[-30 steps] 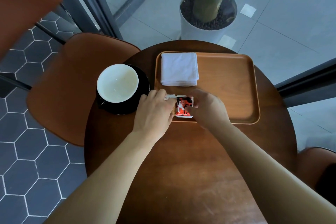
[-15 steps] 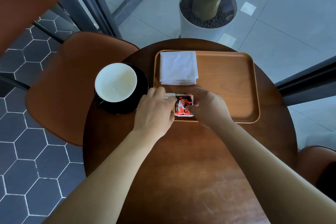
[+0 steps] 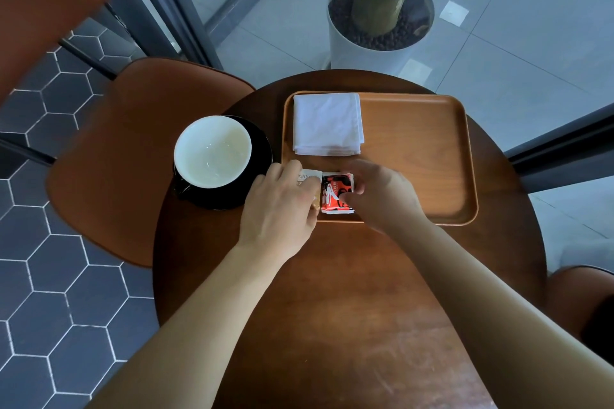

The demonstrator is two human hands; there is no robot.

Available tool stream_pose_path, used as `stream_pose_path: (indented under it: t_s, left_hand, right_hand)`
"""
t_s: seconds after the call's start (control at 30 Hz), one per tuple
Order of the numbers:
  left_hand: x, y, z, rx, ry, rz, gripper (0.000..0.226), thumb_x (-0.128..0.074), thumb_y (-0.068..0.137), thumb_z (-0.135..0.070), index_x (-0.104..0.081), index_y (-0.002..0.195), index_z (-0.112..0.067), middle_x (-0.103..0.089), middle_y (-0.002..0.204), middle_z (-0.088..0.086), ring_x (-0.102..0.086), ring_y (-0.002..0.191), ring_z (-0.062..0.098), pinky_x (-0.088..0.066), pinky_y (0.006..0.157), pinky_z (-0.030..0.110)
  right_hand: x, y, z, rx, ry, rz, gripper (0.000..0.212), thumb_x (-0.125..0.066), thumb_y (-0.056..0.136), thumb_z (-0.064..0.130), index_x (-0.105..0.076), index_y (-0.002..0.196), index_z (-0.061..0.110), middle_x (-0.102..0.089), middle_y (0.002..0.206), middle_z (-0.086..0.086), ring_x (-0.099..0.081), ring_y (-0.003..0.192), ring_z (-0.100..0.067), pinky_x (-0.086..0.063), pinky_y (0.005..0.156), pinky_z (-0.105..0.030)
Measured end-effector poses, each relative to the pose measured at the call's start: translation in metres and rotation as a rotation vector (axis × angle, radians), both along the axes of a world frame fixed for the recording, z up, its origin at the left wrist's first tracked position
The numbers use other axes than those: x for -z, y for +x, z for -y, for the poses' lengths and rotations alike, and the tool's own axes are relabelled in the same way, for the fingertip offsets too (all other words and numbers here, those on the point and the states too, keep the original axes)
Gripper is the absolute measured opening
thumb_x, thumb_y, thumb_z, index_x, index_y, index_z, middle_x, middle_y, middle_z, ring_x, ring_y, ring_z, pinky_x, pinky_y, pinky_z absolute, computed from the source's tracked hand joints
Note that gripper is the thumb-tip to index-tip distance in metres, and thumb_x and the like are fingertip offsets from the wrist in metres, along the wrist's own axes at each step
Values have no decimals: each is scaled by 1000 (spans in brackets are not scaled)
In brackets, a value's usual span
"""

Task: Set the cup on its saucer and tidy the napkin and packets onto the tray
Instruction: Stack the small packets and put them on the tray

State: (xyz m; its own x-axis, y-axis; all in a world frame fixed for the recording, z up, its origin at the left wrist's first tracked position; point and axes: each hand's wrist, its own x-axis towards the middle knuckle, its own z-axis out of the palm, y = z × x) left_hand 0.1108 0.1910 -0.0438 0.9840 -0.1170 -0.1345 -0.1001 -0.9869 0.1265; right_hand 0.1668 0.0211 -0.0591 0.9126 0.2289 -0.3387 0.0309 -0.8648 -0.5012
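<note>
Pinching red-and-black printed packet at near-left corner of rectangular wooden tray: right hand; long axis points to tray's far edge; left hand grips white paper packet.

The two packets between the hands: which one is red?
The red and black packet, pinched by the right hand. The pale packet beside it, under the fingers of the left hand, carries only small dark lettering.

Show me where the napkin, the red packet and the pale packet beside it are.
napkin (image 3: 327,123), head view, middle of the folded white cloth.
red packet (image 3: 335,192), head view, middle of its printed face.
pale packet (image 3: 310,175), head view, the lettered top corner that shows.
</note>
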Motion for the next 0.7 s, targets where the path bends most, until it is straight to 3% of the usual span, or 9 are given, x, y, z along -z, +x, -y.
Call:
stream_pose_path:
  t_s: [0.4, 0.7]
  left_hand:
    - [4, -23, -6, -40, -42, 26, 26, -63, 88, -25, -70, 110, -12, -64, 111, 10, -57, 105, 31, -53, 80, 45]
    - [8, -25, -9, -20, -45, 29, 32, -55, 91, -32, -66, 118, -17, -60, 118, 7, -53, 110, 29, -52, 81, 44]
  right_hand:
    - [1, -1, -6, -1, -2, 31, 32, -67, 87, 38, -61, 119, 34, -66, 88, 5, -58, 79, -22, -40, 64, -29]
    - [0, -1, -6, -20, -1, 50, 37, -68, 86, 38, -62, 123, 38, -68, 87, 5, -61, 82, -22, -44, 66, -29]
